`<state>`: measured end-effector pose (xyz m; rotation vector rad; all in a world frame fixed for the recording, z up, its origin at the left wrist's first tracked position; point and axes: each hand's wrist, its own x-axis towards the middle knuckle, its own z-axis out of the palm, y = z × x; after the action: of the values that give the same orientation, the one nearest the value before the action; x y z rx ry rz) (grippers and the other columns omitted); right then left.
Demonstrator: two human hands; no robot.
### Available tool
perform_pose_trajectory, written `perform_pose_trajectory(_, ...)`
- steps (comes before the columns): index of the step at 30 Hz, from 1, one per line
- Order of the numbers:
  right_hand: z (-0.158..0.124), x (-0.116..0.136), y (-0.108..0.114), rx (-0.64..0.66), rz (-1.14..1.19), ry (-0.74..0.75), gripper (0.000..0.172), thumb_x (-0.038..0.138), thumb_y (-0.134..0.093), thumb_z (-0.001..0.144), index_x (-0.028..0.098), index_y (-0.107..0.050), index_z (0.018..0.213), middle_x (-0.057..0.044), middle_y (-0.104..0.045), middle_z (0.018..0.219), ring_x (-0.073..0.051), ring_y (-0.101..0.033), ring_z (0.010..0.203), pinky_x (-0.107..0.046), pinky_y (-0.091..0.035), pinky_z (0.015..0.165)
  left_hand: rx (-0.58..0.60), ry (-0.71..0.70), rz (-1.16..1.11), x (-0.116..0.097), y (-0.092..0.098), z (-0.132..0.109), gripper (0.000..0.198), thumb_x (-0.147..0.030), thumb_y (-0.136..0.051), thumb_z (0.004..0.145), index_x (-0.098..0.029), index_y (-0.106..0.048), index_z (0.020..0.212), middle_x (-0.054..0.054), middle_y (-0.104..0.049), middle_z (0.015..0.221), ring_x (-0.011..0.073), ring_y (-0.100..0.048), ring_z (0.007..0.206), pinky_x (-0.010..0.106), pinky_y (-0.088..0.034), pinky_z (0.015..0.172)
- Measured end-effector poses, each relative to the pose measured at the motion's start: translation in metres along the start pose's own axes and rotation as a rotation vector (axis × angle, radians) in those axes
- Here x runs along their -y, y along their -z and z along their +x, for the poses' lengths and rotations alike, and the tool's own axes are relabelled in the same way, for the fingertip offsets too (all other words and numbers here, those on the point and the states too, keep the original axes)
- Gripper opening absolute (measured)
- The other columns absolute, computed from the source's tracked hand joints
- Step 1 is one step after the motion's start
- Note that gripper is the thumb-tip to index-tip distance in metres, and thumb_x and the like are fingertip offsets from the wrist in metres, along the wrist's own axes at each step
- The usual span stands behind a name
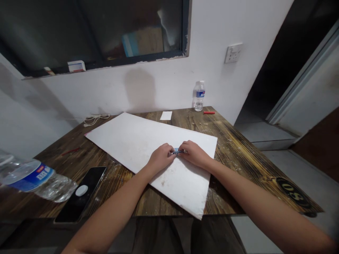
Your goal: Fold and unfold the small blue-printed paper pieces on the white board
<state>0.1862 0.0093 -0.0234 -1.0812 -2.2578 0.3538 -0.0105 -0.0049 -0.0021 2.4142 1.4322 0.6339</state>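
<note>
The left hand and right hand are both pinching a small blue-and-white thing between them over the white board, seemingly working on it together, so the next move is probably calling for a steady, gentle hold.

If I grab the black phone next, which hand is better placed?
Your left hand, probably: the phone lies on that side, left of the white board, whereas your right hand would have to cross over. Both hands are on the small blue item, so neither is free.
</note>
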Motion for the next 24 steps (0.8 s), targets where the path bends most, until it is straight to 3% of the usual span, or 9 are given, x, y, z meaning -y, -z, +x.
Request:
perform_pose_trajectory(6,0.0002,0.0048,0.003,-0.045,0.004,0.034,0.005,0.014,-0.066,0.082,0.02,-0.067,0.081,-0.004,-0.065,0.083,-0.02,-0.053,0.083,-0.032,-0.039,0.073,0.025,-0.014,0.002,-0.001,0.002,-0.0001,0.006,-0.024,-0.057,0.082,-0.02,-0.06,0.082,0.002,-0.058,0.086,0.0166,-0.055,0.078,0.028,-0.042,0.068)
perform_pose_trajectory(24,0.0001,0.0065,0.0044,-0.083,0.035,0.068,0.005,0.022,-0.066,0.085,0.02,-0.068,0.08,-0.005,-0.065,0.08,-0.02,-0.053,0.081,-0.032,-0.039,0.071,0.024,-0.016,0.029,-0.0002,0.0002,-0.0002,0.005,-0.023,-0.055,0.081,-0.021,-0.06,0.082,0.003,-0.059,0.087,0.0181,-0.055,0.082,0.03,-0.043,0.071)
